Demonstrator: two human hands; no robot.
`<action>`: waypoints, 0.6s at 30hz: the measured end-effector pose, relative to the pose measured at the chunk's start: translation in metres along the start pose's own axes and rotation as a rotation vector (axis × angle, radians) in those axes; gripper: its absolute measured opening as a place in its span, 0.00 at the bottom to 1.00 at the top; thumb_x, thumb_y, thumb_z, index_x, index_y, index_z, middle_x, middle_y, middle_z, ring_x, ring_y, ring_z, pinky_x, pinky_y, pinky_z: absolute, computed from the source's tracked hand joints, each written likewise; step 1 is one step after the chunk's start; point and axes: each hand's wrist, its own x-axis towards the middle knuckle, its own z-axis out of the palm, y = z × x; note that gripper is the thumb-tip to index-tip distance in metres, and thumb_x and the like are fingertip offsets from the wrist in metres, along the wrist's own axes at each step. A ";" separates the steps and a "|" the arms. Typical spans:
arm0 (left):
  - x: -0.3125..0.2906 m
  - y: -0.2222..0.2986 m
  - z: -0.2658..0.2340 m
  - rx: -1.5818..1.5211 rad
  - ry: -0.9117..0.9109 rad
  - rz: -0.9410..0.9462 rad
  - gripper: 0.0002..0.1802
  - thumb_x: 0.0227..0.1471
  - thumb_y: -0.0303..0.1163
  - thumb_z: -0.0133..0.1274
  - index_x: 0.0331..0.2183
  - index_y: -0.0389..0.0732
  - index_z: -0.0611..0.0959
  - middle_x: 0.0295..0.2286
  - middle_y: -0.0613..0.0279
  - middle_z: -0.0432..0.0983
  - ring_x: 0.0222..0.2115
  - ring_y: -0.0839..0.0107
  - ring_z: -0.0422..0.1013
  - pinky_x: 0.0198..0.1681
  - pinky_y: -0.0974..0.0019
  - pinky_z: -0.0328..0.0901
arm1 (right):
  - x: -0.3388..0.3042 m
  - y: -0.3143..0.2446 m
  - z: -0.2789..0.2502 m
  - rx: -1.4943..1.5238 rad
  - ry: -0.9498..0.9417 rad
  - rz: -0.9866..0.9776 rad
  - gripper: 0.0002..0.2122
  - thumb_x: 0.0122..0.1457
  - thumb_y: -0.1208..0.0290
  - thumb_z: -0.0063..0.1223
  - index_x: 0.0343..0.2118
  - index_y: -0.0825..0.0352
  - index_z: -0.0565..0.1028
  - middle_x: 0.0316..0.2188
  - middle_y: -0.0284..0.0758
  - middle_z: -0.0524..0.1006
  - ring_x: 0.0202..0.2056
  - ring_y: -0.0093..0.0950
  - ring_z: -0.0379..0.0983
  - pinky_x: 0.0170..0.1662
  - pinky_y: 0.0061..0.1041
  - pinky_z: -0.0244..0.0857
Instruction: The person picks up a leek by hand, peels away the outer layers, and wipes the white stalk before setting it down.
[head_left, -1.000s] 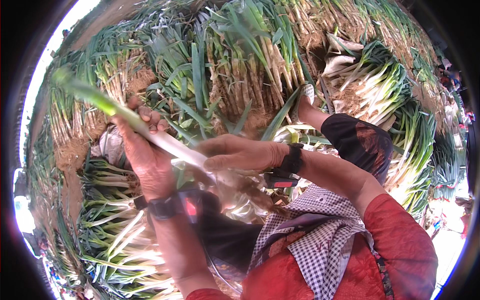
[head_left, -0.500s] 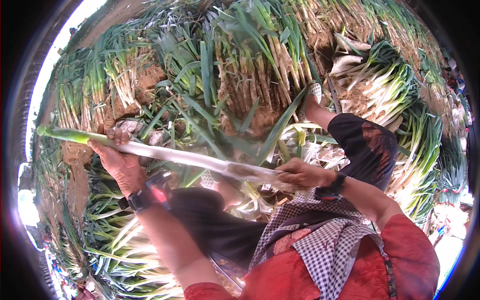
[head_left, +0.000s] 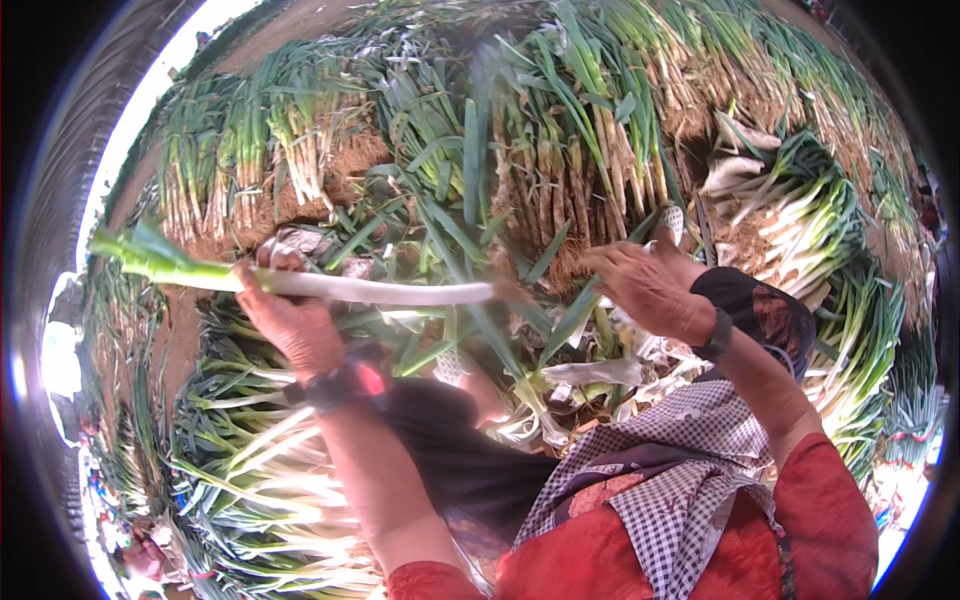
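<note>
My left hand (head_left: 290, 318) is wrapped round a leek (head_left: 390, 290) where its green top meets the long white stem. The leek lies nearly level above my lap, with cut-looking green leaves at the left and blurred roots at the right tip. To the right of that tip, apart from it, is my right hand (head_left: 655, 290), open with its fingers stretched out and nothing seen in them. Below my right hand, a pale strip of leek skin (head_left: 592, 372) lies over a litter of peelings (head_left: 640, 335).
Unpeeled leeks (head_left: 560, 150) with brown, earthy stems and roots are stacked ahead. Cleaner white leeks lie in piles at lower left (head_left: 290, 490) and right (head_left: 800, 215). My knee (head_left: 770, 310) and checked cloth (head_left: 650, 480) are close below my right hand.
My right hand has let go of the leek's root end and moved up and right, its fingers opening out. My left hand has shifted right, still holding the leek, whose stem now shows smooth white.
</note>
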 end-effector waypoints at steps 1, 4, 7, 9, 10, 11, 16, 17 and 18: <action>-0.016 0.000 0.014 0.036 0.029 0.003 0.19 0.56 0.45 0.54 0.37 0.41 0.69 0.30 0.60 0.69 0.30 0.66 0.67 0.39 0.61 0.66 | 0.025 -0.024 -0.001 0.234 0.062 0.049 0.14 0.59 0.70 0.49 0.46 0.71 0.70 0.42 0.44 0.74 0.44 0.42 0.70 0.48 0.37 0.62; -0.033 -0.014 0.021 0.082 -0.072 -0.055 0.17 0.57 0.46 0.53 0.38 0.43 0.71 0.31 0.63 0.70 0.32 0.70 0.67 0.37 0.64 0.66 | 0.080 -0.089 0.009 0.313 0.164 -0.022 0.21 0.56 0.69 0.55 0.51 0.70 0.67 0.43 0.46 0.74 0.46 0.42 0.71 0.48 0.37 0.65; -0.036 -0.025 0.026 -0.143 -0.035 -0.148 0.17 0.56 0.41 0.55 0.41 0.42 0.71 0.25 0.66 0.70 0.22 0.74 0.65 0.25 0.70 0.64 | 0.096 -0.116 0.039 0.349 -0.062 0.039 0.18 0.56 0.68 0.56 0.46 0.70 0.68 0.41 0.46 0.75 0.44 0.42 0.72 0.46 0.37 0.66; -0.025 -0.022 0.002 -0.120 0.002 -0.169 0.17 0.56 0.42 0.55 0.41 0.44 0.71 0.25 0.66 0.69 0.21 0.74 0.65 0.25 0.71 0.63 | 0.072 -0.113 0.072 0.444 -0.231 0.089 0.14 0.57 0.68 0.54 0.42 0.70 0.67 0.32 0.45 0.75 0.34 0.42 0.74 0.37 0.36 0.67; -0.023 -0.017 0.002 -0.080 0.049 -0.147 0.16 0.56 0.42 0.55 0.41 0.44 0.71 0.26 0.66 0.69 0.21 0.74 0.65 0.24 0.71 0.63 | 0.044 -0.094 0.095 0.515 -0.147 0.004 0.13 0.59 0.69 0.53 0.41 0.70 0.67 0.23 0.45 0.75 0.26 0.43 0.75 0.29 0.37 0.68; -0.020 -0.010 0.012 -0.040 0.097 -0.124 0.16 0.56 0.42 0.54 0.41 0.45 0.71 0.26 0.66 0.69 0.21 0.74 0.65 0.24 0.71 0.62 | 0.015 -0.062 0.130 1.047 -0.352 0.414 0.11 0.59 0.68 0.52 0.38 0.70 0.67 0.29 0.45 0.75 0.31 0.40 0.74 0.33 0.35 0.65; 0.000 0.054 -0.012 -0.185 0.118 0.150 0.19 0.60 0.50 0.46 0.38 0.42 0.69 0.26 0.63 0.69 0.23 0.71 0.65 0.27 0.66 0.66 | -0.098 0.022 0.142 0.295 -0.545 0.283 0.09 0.60 0.67 0.45 0.33 0.68 0.67 0.24 0.49 0.72 0.29 0.52 0.69 0.32 0.46 0.61; 0.006 0.069 -0.034 -0.151 0.153 0.195 0.22 0.61 0.51 0.45 0.40 0.41 0.69 0.26 0.62 0.69 0.24 0.71 0.65 0.30 0.67 0.67 | -0.120 0.048 0.154 0.278 -0.537 0.235 0.09 0.60 0.66 0.46 0.32 0.69 0.66 0.23 0.50 0.72 0.29 0.53 0.69 0.31 0.46 0.61; -0.001 0.090 -0.059 -0.152 0.120 0.212 0.23 0.61 0.51 0.44 0.42 0.40 0.69 0.27 0.61 0.70 0.24 0.71 0.65 0.31 0.67 0.67 | -0.121 0.052 0.153 0.314 -0.564 0.278 0.09 0.60 0.67 0.46 0.31 0.69 0.67 0.22 0.51 0.72 0.28 0.53 0.69 0.30 0.46 0.60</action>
